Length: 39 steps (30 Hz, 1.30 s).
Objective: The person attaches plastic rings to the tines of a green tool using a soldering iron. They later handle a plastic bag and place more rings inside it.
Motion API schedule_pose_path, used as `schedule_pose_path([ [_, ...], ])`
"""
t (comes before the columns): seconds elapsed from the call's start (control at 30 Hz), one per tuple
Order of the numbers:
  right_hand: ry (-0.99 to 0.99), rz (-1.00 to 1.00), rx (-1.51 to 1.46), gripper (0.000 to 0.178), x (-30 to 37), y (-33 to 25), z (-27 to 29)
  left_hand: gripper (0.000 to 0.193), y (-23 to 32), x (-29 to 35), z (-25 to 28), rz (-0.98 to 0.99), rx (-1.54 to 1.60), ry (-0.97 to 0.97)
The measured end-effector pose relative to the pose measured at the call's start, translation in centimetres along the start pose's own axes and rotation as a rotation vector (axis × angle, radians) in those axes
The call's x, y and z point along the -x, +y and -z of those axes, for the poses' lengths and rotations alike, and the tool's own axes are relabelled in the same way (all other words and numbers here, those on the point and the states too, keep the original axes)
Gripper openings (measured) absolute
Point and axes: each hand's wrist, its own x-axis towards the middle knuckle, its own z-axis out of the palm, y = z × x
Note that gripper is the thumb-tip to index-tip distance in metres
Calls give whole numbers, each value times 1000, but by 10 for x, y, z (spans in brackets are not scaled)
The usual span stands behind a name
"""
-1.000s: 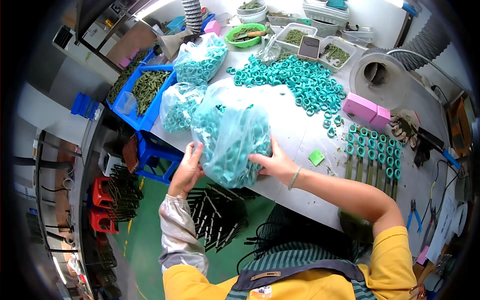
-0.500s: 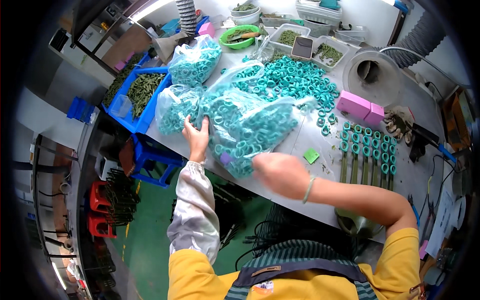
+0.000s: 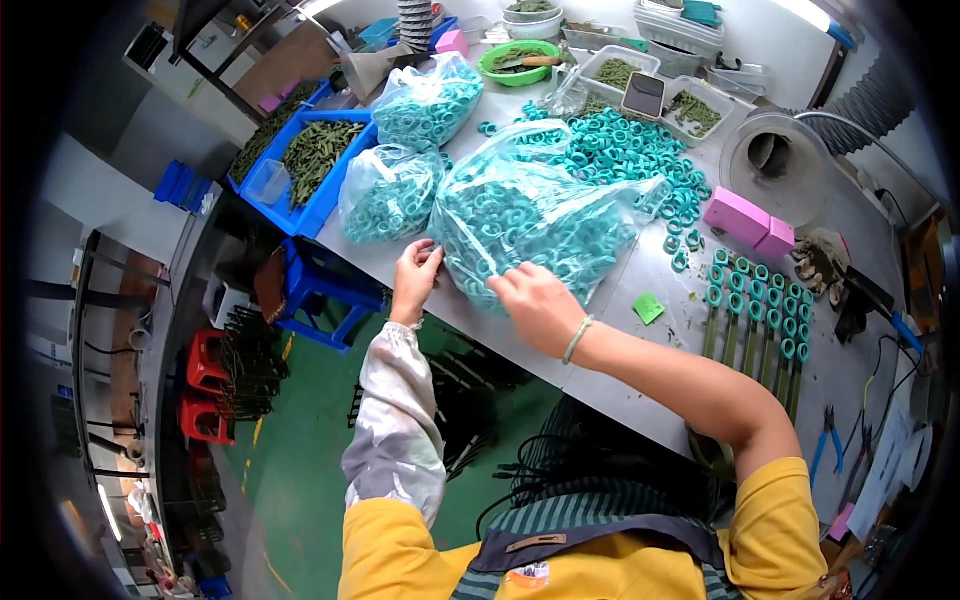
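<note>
On the far left, blue bins (image 3: pixel 310 160) full of dark green pieces sit beside the worktop (image 3: pixel 640 370). Next to them a small clear bag (image 3: pixel 388 192) of teal rings lies on the worktop, and another bag of rings (image 3: pixel 428 100) lies behind it, farther from the person.

The left hand (image 3: pixel 416 280) is at the near edge of the worktop. Its fingers are curled and pinch the near left corner of the big clear bag (image 3: pixel 530 215). The big bag is stuffed with teal rings. It lies flat on the worktop, just past both hands and in between them, so it is the thing right in front of the person.

The right hand (image 3: pixel 535 305) rests on the near side of the big bag, a little to the right of the left hand. Its fingers bend down onto the plastic and press it. I cannot tell if it grips the bag or only pushes on it. A pale bracelet (image 3: pixel 577 340) goes around that wrist.

Behind the big bag is a loose pile of teal rings (image 3: pixel 640 155). To the right of the right hand a small green square (image 3: pixel 649 308) lies on the worktop. Further right are two pink blocks (image 3: pixel 748 222), and then rows of green sticks with teal rings on top (image 3: pixel 760 310).
</note>
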Motion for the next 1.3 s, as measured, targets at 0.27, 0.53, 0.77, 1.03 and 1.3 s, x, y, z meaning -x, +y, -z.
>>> schedule_pose_path([
  [0.27, 95, -143, -354, 9, -63, 0, 43, 23, -11, -15, -5, -249, -53, 135],
  [0.53, 67, -231, -592, 13, -130, 21, 103, 19, 46, -7, -7, -450, -3, 119],
  [0.77, 353, -140, -627, 16, -141, 51, 122, 14, 117, -26, -3, -736, -169, 454],
  [1.03, 507, -279, -751, 15, -145, 59, 141, 16, 199, -23, 7, -842, -129, 441],
  [1.3, 367, -125, -430, 24, -149, 50, 113, 15, 223, 2, -6, -916, -211, 263],
])
